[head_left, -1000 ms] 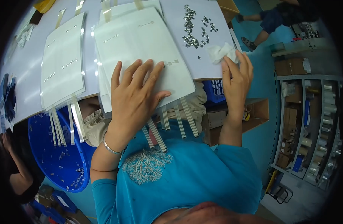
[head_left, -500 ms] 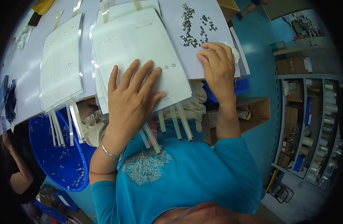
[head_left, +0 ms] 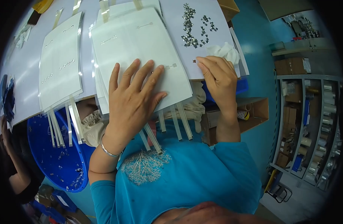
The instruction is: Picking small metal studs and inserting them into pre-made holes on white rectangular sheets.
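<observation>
My left hand (head_left: 132,91) lies flat with fingers spread on the top of a stack of white film sheets (head_left: 134,41). The sheets carry small silvery printed patterns, and flat striped ribbon tails (head_left: 183,123) hang from their near edge over the table's edge. To the right of the stack, my right hand (head_left: 220,76) pinches a tiny dark metal piece (head_left: 194,61) between thumb and forefinger, just above the tabletop. Beyond it lies a scattered heap of small shiny metal pieces (head_left: 188,28). A crumpled white cloth or tissue (head_left: 227,53) sits behind the right hand.
Another stack of white sheets (head_left: 61,56) lies to the left, its tails overhanging the table edge. Below is a blue tub (head_left: 55,156) with scraps. An open wooden box (head_left: 259,112) and shelving (head_left: 309,123) stand at right. Another person's arm (head_left: 14,160) is at far left.
My right hand has drawn back toward me from the metal pieces, with one small piece now showing at its fingertips. More of the white cloth shows. My left hand has barely moved.
</observation>
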Motion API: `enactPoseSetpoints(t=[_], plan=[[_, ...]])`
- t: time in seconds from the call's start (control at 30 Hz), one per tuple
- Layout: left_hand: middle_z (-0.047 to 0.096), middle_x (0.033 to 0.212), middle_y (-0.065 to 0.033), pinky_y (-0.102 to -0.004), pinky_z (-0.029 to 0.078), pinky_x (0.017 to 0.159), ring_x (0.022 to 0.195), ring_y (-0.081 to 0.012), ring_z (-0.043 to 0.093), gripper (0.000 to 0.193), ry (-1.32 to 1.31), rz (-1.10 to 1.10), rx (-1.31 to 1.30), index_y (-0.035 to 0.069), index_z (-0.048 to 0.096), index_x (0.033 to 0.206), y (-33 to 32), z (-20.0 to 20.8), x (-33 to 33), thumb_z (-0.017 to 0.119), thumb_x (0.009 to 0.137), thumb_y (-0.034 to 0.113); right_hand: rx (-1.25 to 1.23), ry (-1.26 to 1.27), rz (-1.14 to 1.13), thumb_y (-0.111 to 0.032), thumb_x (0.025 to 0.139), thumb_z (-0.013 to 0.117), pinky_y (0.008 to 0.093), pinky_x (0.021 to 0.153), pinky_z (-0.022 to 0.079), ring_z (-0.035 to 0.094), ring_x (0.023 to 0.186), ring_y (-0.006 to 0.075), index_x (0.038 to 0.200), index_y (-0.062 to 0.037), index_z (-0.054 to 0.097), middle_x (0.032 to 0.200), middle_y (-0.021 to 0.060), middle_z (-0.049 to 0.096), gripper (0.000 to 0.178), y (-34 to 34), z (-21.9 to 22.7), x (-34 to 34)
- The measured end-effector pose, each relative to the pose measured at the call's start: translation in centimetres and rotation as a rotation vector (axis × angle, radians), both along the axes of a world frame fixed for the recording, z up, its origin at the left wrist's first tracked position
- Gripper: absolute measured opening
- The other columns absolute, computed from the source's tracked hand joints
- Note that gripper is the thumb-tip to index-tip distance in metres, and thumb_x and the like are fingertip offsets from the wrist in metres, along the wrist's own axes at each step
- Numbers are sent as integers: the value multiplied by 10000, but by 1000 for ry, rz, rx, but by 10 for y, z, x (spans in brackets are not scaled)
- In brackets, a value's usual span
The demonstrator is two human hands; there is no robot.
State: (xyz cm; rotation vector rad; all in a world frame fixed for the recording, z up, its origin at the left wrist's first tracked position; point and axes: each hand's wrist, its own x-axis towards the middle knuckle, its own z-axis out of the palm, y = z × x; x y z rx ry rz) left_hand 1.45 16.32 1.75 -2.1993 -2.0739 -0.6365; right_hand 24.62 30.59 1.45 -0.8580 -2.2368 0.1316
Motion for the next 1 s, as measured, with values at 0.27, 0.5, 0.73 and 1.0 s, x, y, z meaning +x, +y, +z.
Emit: enactPoseSetpoints(t=[0.27,0.5,0.73,1.0], plan=[[633,1551,-34,-588,288,1314,1487,-314,539,619,59,2,-7,230,648,1530,-2,2,0,808,953,388,24,-114,70,-102,946,818,369,791,522,660,860,229,1089,-84,854,1037,37,768,149,-2,8,-1],[657,1493,-60,-617,319,1279,1429,-322,565,552,-23,-28,79,168,706,1446,-5,-3,0,799,954,399,84,-129,1,-73,927,827,369,766,534,658,874,228,1087,-64,853,1096,43,774,162,-14,5,6],[645,1498,-58,-623,319,1276,1443,-314,543,583,-21,-8,101,160,685,1474,-1,-7,0,780,961,420,65,-76,-8,-42,936,811,376,845,565,654,968,256,1175,-70,850,1200,79,772,244,-14,-2,11],[635,1496,-55,-619,312,1281,1447,-309,536,641,-26,10,79,113,637,1508,-1,-7,0,754,973,448,40,-86,190,-100,931,824,413,994,544,653,1160,314,1197,-83,852,1341,119,745,267,-24,7,-25]])
